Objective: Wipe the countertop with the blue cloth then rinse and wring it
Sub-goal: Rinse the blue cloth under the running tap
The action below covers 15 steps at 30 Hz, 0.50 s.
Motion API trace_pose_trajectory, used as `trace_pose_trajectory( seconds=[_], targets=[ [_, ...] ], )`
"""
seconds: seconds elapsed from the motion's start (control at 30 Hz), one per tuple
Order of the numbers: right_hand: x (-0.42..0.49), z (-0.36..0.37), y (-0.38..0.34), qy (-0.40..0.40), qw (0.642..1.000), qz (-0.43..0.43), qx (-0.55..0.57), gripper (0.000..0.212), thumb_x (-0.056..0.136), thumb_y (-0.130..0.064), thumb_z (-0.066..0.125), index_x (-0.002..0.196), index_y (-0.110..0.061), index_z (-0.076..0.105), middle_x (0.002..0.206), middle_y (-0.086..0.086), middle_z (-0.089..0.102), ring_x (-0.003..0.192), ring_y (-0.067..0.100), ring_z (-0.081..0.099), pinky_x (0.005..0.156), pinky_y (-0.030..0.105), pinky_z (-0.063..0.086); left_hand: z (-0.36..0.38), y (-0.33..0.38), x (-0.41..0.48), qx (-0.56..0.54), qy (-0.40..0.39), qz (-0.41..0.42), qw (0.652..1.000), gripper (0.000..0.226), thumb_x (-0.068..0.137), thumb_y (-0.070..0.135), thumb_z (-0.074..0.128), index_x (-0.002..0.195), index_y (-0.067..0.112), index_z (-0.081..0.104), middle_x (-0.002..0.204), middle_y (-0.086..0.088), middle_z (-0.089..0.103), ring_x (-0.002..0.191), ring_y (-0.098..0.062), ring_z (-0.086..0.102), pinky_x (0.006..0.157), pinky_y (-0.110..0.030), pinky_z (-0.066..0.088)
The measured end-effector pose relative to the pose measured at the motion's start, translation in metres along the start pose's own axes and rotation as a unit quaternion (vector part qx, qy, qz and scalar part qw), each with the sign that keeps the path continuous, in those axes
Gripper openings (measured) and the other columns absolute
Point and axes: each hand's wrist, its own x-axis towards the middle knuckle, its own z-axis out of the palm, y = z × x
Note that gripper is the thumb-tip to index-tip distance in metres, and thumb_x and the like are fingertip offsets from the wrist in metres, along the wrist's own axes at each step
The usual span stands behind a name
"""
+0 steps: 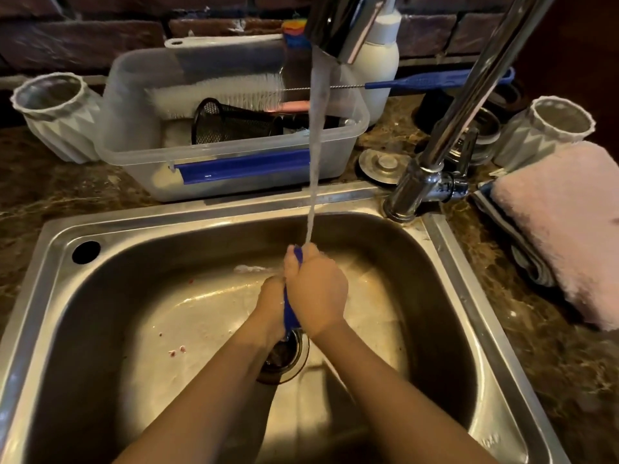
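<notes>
The blue cloth (288,311) is bunched into a narrow roll between both my hands, over the steel sink (207,209). My right hand (316,289) grips its upper part, with a blue tip poking out at the top. My left hand (273,303) grips it lower down, just behind. Water runs from the chrome faucet (469,92) in a stream (315,145) and lands on my right hand and the cloth's top. Most of the cloth is hidden by my fingers. The drain (284,360) lies right under my hands.
A clear plastic tub (234,175) with brushes and a black mesh cup stands behind the sink. White vases stand at left (57,118) and right (549,132). A folded pink towel (569,229) lies on the dark stone countertop (50,195) at right. A white soap bottle (376,65) stands behind the tub.
</notes>
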Motion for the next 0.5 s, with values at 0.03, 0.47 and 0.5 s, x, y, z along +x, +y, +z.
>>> trace_pose_trajectory(
  seconds=[0.03,0.47,0.5],
  targets=[
    [0.011,0.002,0.005,-0.004,1.000,0.022,0.012,0.026,0.098,-0.041,0.034,0.088,-0.020,0.047,0.078,-0.001,0.056,0.074,0.017,0.059,0.062,0.027,0.044,-0.001,0.000,-0.001,0.037,0.019,0.018,0.999,0.028,0.095,0.031,0.044,0.079,0.014,0.058,0.055,0.000,0.060,0.050,-0.011,0.057,0.044,-0.021,0.044],
    [-0.025,-0.005,-0.022,-0.025,0.999,-0.023,0.037,0.045,0.097,-0.051,0.022,0.087,-0.022,0.055,0.071,-0.007,0.052,0.063,0.011,0.049,0.055,0.021,0.037,0.000,0.017,-0.009,0.005,0.012,0.024,1.000,0.036,0.099,0.031,0.031,0.076,0.014,0.052,0.063,-0.003,0.050,0.062,-0.013,0.052,0.068,-0.025,0.040],
    [-0.019,-0.005,-0.021,-0.004,1.000,-0.015,0.026,0.046,0.098,-0.050,0.023,0.086,-0.021,0.057,0.070,-0.006,0.052,0.061,0.011,0.048,0.052,0.021,0.033,0.003,0.016,-0.010,-0.010,0.008,0.011,1.000,0.037,0.100,0.030,0.031,0.074,0.013,0.052,0.056,-0.003,0.051,0.055,-0.012,0.053,0.063,-0.023,0.041]
  ],
)
